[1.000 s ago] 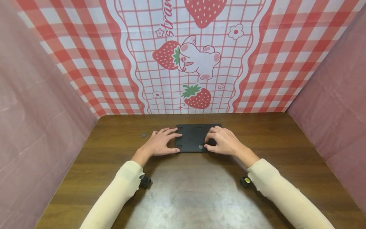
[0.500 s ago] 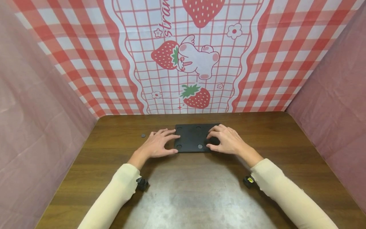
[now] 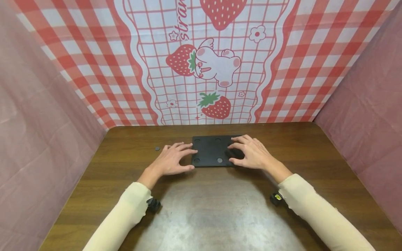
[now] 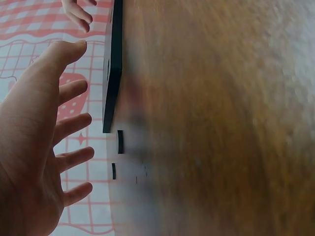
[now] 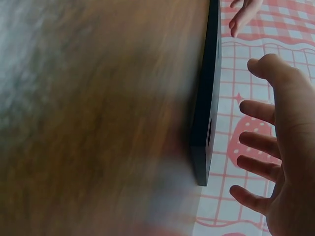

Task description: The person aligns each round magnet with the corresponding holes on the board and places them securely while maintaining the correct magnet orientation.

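A flat black rectangular board (image 3: 208, 150) with round recesses lies on the table toward the back. A grey disc (image 3: 220, 160) shows in its near edge's middle recess. My left hand (image 3: 172, 159), fingers spread, hovers at the board's left end. My right hand (image 3: 253, 153) hangs over the right end, hiding that part. In both wrist views the fingers are loosely spread, hold nothing and appear raised off the board (image 4: 113, 69). Another small dark disc (image 3: 157, 148) lies on the table beyond my left hand. Two thin dark discs, a nearer one (image 4: 120, 141) among them, appear in the left wrist view.
The brown wooden table (image 3: 201, 209) ends at a strawberry-print cloth (image 3: 216, 69) at the back. Pink cloth walls (image 3: 47, 122) stand at both sides. A small black camera (image 3: 154, 205) is strapped at each wrist.
My right hand has drawn slightly right, uncovering the grey disc in the board's near middle recess. My left hand has moved slightly left, off the board's edge. The board stays in place.
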{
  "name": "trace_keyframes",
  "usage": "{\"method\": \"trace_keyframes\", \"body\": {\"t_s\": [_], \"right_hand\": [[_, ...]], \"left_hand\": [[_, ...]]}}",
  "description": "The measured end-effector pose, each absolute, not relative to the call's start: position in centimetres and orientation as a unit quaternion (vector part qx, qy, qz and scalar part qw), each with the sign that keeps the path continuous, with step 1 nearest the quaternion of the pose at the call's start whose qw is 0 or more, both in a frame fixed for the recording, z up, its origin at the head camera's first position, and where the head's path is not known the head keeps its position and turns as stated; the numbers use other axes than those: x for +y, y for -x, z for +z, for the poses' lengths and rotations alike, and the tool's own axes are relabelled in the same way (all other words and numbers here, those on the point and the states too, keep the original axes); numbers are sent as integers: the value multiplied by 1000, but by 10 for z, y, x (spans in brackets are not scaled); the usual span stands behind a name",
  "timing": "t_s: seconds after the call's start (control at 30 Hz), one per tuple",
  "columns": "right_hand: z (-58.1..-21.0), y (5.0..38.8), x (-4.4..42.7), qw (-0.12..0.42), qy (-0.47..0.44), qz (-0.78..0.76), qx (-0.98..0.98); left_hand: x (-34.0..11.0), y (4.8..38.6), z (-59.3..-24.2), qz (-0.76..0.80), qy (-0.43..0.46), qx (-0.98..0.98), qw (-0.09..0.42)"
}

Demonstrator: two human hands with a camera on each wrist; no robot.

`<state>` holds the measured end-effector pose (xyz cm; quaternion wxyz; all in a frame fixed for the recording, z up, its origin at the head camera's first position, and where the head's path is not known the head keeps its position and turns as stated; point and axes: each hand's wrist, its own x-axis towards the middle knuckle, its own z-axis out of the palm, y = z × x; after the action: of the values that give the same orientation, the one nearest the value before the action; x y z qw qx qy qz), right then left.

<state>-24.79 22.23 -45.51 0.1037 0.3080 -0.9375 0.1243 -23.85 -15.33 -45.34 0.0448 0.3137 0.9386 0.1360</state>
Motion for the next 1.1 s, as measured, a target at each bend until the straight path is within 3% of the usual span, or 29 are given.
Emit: {"method": "trace_keyframes", "body": {"t_s": [1.1], "right_hand": [[-459,252,244,49,-267,125,-954]], "left_hand": [[-192,228,-448,144,-282,949,7]]}}
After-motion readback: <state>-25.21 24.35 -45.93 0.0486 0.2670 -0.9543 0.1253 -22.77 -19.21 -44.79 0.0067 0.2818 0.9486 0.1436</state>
